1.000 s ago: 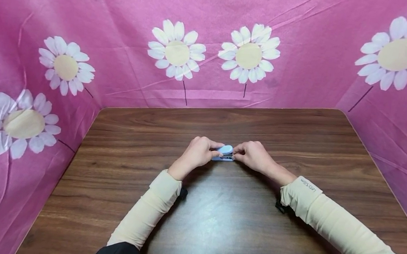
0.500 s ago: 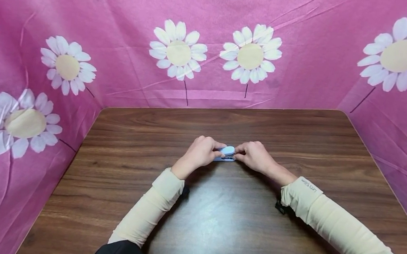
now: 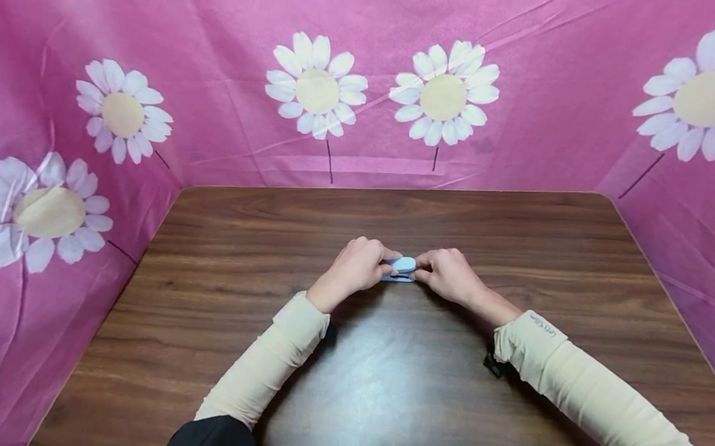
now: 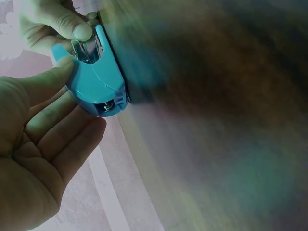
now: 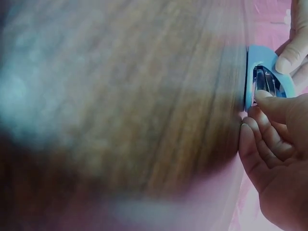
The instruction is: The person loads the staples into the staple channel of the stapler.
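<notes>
A small light-blue stapler stands on the wooden table between both hands. My left hand grips its left end, thumb on the near side. In the left wrist view the left thumb presses the blue body of the stapler, the other fingers behind it. My right hand pinches at the right end. In the right wrist view the right thumb lies on the metal staple channel, inside the blue frame. The tips of the right fingers behind the channel are partly hidden.
The brown wood-grain table reaches around both forearms. Pink cloth with white daisies hangs along its back and both sides. A dark strap piece sits under the right sleeve.
My left hand and the stapler have shifted slightly right, towards the right hand, and less of the metal channel shows. The right hand has stayed nearly still.
</notes>
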Available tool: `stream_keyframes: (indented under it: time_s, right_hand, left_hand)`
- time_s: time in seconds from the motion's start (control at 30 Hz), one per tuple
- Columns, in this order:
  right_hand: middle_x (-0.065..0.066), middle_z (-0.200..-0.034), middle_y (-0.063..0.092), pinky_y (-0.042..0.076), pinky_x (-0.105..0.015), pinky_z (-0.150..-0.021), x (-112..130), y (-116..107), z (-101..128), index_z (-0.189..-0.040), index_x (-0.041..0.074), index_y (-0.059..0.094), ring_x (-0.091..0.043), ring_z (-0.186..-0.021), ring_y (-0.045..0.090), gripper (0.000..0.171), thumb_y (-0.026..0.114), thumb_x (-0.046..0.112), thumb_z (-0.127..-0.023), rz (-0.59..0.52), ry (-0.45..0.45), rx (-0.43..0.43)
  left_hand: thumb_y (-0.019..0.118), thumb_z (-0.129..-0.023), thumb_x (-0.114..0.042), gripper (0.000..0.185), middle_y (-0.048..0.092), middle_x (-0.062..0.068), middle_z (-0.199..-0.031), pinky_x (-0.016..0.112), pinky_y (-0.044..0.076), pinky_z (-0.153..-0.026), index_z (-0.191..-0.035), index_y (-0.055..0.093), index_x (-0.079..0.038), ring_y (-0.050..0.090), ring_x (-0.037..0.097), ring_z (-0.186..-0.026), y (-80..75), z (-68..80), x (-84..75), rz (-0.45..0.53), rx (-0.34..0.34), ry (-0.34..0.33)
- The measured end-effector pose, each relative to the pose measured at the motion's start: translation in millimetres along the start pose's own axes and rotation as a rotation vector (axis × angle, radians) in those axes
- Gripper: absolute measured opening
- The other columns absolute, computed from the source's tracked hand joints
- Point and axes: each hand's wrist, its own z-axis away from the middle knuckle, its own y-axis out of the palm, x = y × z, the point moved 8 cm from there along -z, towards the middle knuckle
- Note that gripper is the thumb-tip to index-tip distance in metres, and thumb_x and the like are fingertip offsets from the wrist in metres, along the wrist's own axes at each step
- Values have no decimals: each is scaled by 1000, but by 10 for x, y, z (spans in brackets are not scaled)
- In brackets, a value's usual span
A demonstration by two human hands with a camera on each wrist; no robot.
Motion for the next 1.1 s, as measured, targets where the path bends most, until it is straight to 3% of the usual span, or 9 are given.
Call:
stream_keyframes:
  time_s: [0.37, 0.7, 1.1]
  right_hand:
    - [2, -86, 78, 52, -41, -71, 27, 5, -2, -89, 16, 81, -11, -72, 62, 5, 79, 15, -84, 1, -8, -35]
    - [8, -74, 72, 45, -31, -62, 48, 14, -4, -87, 16, 80, -8, -62, 51, 4, 78, 16, -84, 19, -4, 8]
    - [5, -80, 73, 50, -35, -68, 12, 18, -7, -90, 15, 78, -9, -69, 55, 6, 79, 19, -86, 29, -4, 27]
  left_hand:
    - [76, -92, -28, 30, 78, -2, -107, 36, 55, -72, -122, 76, -25, 63, 17, -75, -17, 0, -33, -52, 9, 23]
    - [76, -92, -29, 27, 78, -4, -109, 38, 56, -75, -119, 77, -28, 68, 17, -81, 12, 24, -37, -55, 12, 9]
    - [75, -93, -33, 31, 78, -2, -108, 29, 52, -71, -123, 75, -25, 56, 11, -73, 3, 60, 84, 28, -32, -10]
